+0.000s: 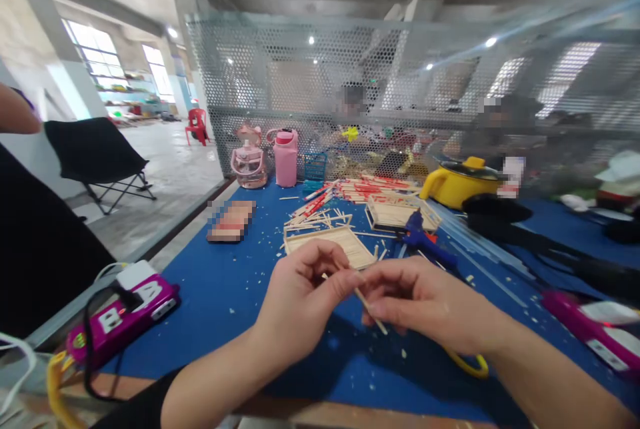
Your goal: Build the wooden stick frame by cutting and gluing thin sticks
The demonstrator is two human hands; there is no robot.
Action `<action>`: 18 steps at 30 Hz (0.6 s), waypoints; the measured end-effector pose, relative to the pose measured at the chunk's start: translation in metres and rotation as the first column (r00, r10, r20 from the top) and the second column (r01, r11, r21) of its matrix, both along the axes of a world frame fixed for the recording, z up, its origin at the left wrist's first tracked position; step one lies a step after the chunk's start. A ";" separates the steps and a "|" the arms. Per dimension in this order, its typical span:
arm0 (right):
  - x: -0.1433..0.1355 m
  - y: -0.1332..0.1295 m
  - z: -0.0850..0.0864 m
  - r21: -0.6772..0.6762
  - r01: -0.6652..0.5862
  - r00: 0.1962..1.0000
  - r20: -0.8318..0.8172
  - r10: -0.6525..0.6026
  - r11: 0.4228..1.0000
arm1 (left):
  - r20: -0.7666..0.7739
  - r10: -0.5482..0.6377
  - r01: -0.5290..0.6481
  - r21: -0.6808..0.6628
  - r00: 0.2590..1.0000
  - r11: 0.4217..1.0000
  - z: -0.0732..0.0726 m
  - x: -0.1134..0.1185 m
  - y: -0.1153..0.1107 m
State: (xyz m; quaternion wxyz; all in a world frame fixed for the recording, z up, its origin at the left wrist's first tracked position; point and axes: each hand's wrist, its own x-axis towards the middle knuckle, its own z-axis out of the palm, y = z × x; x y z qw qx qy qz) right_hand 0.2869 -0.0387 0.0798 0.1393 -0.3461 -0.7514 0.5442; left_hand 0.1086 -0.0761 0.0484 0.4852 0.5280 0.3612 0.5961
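Above the blue tabletop, my left hand [303,302] and my right hand [430,302] meet fingertip to fingertip. Between them they pinch a thin wooden stick [381,327], whose lower end sticks out below my right fingers. Just behind my hands lies a shallow frame of pale sticks [357,252], partly covered by my left hand. Farther back is a second stick-built tray [393,214]. A blue glue gun [425,242] rests beyond my right hand. Under my right wrist a yellow loop-shaped handle [477,369] shows; the rest of it is hidden.
Loose sticks and red-white packs [370,189] lie at the back. Two pink bottles [286,159], a yellow pot [457,185] and clear glue sticks [487,252] stand or lie around. Purple power strips [123,315] flank both sides. A perforated screen [280,75] closes the far edge; people are behind it.
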 end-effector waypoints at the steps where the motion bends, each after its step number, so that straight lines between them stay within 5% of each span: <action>1: -0.002 0.003 -0.004 -0.025 0.014 1.000 -0.026 -0.015 1.000 | 0.007 -0.004 0.004 0.007 1.000 1.000 0.001 0.000 0.006; 6: -0.004 0.017 -0.022 -0.051 0.029 0.995 -0.095 -0.034 0.998 | -0.129 -0.028 0.031 0.021 0.991 0.999 0.000 -0.006 0.025; 9: -0.003 0.019 -0.034 -0.110 0.073 0.993 -0.081 -0.082 0.991 | -0.174 0.169 -0.151 0.110 0.970 0.982 -0.002 -0.019 0.033; 11: -0.006 0.019 -0.042 -0.095 0.106 0.993 -0.045 -0.111 0.990 | -0.050 0.346 -0.340 0.105 0.937 0.935 -0.006 -0.030 0.040; 15: -0.014 0.014 -0.051 0.092 0.098 0.990 0.097 -0.106 0.991 | 0.167 0.573 -0.549 -0.169 0.802 0.818 -0.021 -0.052 0.058; 18: -0.018 0.009 -0.056 0.221 0.094 0.975 0.179 -0.135 0.971 | 0.088 0.676 -0.603 -0.380 0.732 0.702 -0.037 -0.063 0.071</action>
